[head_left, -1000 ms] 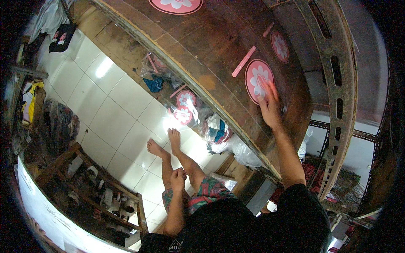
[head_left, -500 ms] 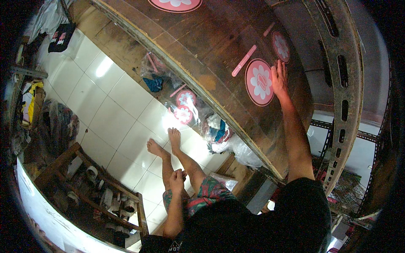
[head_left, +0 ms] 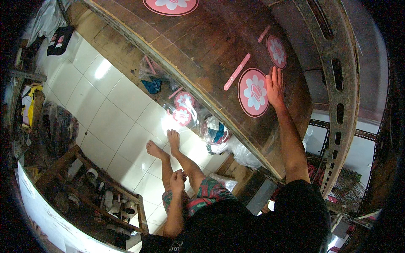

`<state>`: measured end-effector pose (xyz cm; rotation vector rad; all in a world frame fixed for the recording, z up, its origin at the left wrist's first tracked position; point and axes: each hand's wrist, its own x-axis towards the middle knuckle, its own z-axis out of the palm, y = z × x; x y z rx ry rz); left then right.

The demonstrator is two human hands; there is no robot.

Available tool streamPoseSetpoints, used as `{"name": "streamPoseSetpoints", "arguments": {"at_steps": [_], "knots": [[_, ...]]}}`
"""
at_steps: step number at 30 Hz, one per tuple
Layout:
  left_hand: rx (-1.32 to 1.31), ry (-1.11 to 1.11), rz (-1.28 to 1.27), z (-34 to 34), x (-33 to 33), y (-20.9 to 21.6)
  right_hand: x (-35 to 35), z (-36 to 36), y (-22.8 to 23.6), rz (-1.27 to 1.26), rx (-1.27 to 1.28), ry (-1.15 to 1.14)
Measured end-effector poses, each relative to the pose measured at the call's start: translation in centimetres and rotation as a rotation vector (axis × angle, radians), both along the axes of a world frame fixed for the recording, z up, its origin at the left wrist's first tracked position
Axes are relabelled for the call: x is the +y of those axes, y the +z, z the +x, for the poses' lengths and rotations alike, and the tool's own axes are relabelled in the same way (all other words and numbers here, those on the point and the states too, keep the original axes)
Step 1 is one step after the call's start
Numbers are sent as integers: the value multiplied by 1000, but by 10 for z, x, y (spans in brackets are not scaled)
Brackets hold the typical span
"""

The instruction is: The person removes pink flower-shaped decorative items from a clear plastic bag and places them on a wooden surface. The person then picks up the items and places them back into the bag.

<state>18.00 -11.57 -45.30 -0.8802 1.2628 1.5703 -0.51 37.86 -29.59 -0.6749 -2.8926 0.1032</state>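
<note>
My right hand [head_left: 275, 87] lies flat, palm down, on a dark wooden table [head_left: 198, 46], fingers stretched out. It is beside the right rim of a round pink print with a white flower [head_left: 253, 92]. The fingertips reach close to the lower edge of a dimmer, similar pink round [head_left: 277, 51]. A pink strip [head_left: 237, 71] lies left of the larger round, and a fainter strip [head_left: 264, 33] sits farther off. Over my lap, my left hand [head_left: 177, 180] is closed with curled fingers; whether anything is in it is hidden.
Another pink round [head_left: 171, 5] is cut off by the top edge. Clear plastic with pink rounds [head_left: 182, 116] and crumpled bags [head_left: 244, 152] are beneath the table edge. A slotted metal rail [head_left: 339, 80] curves along the right. A wooden rack [head_left: 107, 187] stands lower left.
The view has shifted slightly, so the table, prints and right hand appear lower and more left. The right hand stays beside the large round; the left hand stays closed over my lap.
</note>
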Motion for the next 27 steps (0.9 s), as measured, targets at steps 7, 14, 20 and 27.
{"name": "streamPoseSetpoints", "arguments": {"at_steps": [7, 14, 20, 27], "knots": [[3, 13, -10, -2, 2, -2, -1, 1, 0, -23, 34, 11], [12, 9, -24, -5, 0, -1, -15, -6, 10, -2, -24, -32], [81, -20, -6, -6, 0, -1, -8, -3, 12, 0, -36, -7], [63, -22, -30, -6, -2, -2, -12, -5, 12, 1, -13, 7]]}}
